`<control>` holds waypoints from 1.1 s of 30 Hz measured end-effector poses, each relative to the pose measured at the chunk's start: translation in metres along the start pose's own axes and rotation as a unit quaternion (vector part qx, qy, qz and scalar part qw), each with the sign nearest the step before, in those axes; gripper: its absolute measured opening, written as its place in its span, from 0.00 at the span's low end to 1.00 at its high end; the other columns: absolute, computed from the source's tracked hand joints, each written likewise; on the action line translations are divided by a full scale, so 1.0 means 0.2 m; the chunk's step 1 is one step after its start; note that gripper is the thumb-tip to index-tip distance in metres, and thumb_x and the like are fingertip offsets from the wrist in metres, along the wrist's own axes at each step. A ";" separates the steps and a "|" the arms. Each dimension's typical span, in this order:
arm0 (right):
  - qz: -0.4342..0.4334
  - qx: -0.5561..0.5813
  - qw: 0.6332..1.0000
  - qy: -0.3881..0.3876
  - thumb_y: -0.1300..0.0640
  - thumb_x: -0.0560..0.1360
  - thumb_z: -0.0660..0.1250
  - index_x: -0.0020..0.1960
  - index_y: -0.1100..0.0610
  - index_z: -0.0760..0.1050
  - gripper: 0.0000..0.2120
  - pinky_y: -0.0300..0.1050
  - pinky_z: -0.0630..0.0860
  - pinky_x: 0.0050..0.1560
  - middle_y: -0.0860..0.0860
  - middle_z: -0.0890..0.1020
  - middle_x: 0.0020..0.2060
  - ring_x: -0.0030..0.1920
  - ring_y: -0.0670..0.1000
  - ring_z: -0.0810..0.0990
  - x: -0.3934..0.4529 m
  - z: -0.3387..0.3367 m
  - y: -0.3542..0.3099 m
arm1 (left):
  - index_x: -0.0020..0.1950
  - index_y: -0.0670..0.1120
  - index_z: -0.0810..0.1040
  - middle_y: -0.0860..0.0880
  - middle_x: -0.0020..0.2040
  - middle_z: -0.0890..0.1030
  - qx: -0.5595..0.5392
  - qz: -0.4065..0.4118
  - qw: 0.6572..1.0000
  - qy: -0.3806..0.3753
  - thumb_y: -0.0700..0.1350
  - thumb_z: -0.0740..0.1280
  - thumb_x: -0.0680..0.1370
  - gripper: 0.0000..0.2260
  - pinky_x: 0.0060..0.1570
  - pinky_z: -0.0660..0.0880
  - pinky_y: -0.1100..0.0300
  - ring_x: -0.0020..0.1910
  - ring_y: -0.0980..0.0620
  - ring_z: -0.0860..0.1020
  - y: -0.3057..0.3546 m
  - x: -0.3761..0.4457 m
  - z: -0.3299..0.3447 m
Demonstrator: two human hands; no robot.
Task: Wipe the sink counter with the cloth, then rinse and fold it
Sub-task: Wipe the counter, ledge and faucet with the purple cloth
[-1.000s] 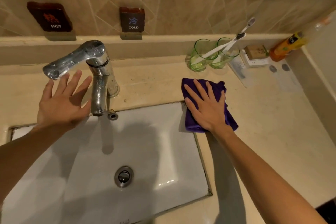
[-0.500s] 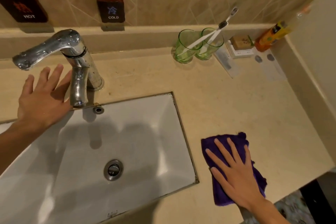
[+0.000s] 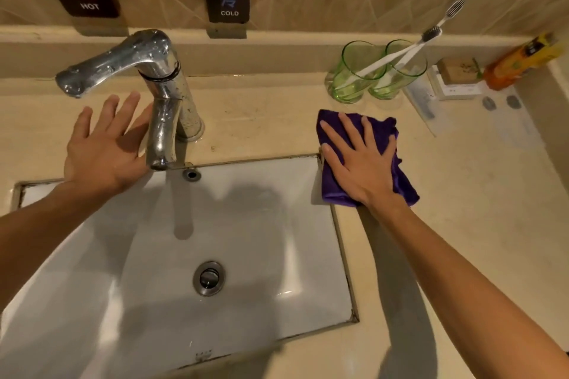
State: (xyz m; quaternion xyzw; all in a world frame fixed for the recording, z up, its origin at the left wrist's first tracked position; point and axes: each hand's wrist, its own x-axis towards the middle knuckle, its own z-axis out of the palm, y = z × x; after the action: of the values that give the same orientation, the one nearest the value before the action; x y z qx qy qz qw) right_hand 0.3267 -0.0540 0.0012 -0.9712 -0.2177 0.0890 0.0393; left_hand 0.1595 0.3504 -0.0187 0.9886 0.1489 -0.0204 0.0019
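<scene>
Nearest lies the white sink (image 3: 277,271), its basin dry-looking around the drain (image 3: 209,278), with no water running from the tap (image 3: 154,95) above its far edge. Just right of the sink's far right corner, the right hand (image 3: 361,163) lies flat with fingers spread on the purple cloth (image 3: 403,188), pressing it onto the beige counter (image 3: 462,224); it pins the cloth rather than gripping it. The left hand (image 3: 104,148) is released, fingers straight, hovering beside the tap spout and holding nothing. The step in hand looks like wiping, with rinsing and folding yet to come. To do it well, I would keep the palm weight even so the bunched cloth does not roll up, work in overlapping strokes along the sink rim, and slow down toward the far side, where two green glasses (image 3: 377,71) holding toothbrushes (image 3: 412,46) stand just beyond the cloth and could be knocked over.
</scene>
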 end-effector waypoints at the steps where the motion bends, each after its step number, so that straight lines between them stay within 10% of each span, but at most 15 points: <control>1: 0.000 0.001 1.000 0.002 0.33 0.83 0.43 0.78 0.29 0.47 0.24 0.77 0.41 0.74 0.39 0.51 0.82 0.82 0.53 0.44 0.00 0.00 0.00 | 0.80 0.64 0.38 0.52 0.84 0.50 -0.004 -0.002 1.000 0.000 0.69 0.44 0.79 0.32 0.79 0.46 0.42 0.83 0.46 0.50 0.00 0.00 0.00; 7: -0.023 -0.011 0.999 0.025 0.35 0.84 0.44 0.80 0.33 0.50 0.25 0.74 0.45 0.76 0.41 0.53 0.82 0.82 0.53 0.47 -0.18 0.03 0.03 | 0.77 0.66 0.31 0.51 0.84 0.51 -0.045 0.007 0.999 0.007 0.68 0.45 0.78 0.32 0.79 0.45 0.43 0.83 0.47 0.50 0.01 -0.02 -0.02; 12: -0.058 -0.029 0.998 0.017 0.35 0.83 0.45 0.80 0.36 0.52 0.26 0.73 0.46 0.76 0.44 0.56 0.82 0.82 0.55 0.49 -0.55 0.07 0.12 | 0.82 0.55 0.53 0.51 0.84 0.52 -0.036 -0.001 0.999 -0.019 0.67 0.45 0.77 0.35 0.79 0.44 0.43 0.83 0.46 0.49 -0.01 -0.02 -0.02; 25: -0.030 -0.013 0.990 -0.136 0.24 0.76 0.37 0.76 0.25 0.38 0.29 0.72 0.31 0.74 0.34 0.37 0.80 0.79 0.48 0.29 -0.81 -0.02 0.20 | 0.79 0.53 0.65 0.48 0.82 0.61 -0.180 -0.024 0.983 -0.025 0.62 0.47 0.79 0.30 0.79 0.49 0.41 0.81 0.44 0.57 0.01 -0.04 -0.13; 28: -0.019 0.026 0.978 -0.206 0.22 0.73 0.37 0.73 0.21 0.41 0.29 0.70 0.29 0.74 0.31 0.36 0.79 0.79 0.46 0.29 -0.77 -0.13 0.19 | 0.71 0.48 0.75 0.44 0.73 0.75 -0.233 -0.042 0.971 0.015 0.56 0.54 0.84 0.21 0.63 0.71 0.39 0.66 0.35 0.75 0.02 -0.14 -0.23; 33: 0.022 0.068 0.963 -0.260 0.25 0.76 0.48 0.75 0.28 0.60 0.29 0.66 0.47 0.79 0.33 0.50 0.80 0.82 0.45 0.43 -0.70 -0.32 0.16 | 0.63 0.50 0.77 0.40 0.52 0.85 -0.189 -0.039 0.980 0.042 0.58 0.52 0.81 0.21 0.46 0.75 0.46 0.49 0.35 0.82 0.05 -0.40 -0.36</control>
State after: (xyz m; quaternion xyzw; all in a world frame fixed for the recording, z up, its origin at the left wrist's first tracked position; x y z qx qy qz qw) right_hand 0.2279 -0.1448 0.0812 -0.9142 -0.1920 0.3539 0.0458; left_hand 0.0884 0.3183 0.0564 0.9637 0.1888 0.0496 0.1821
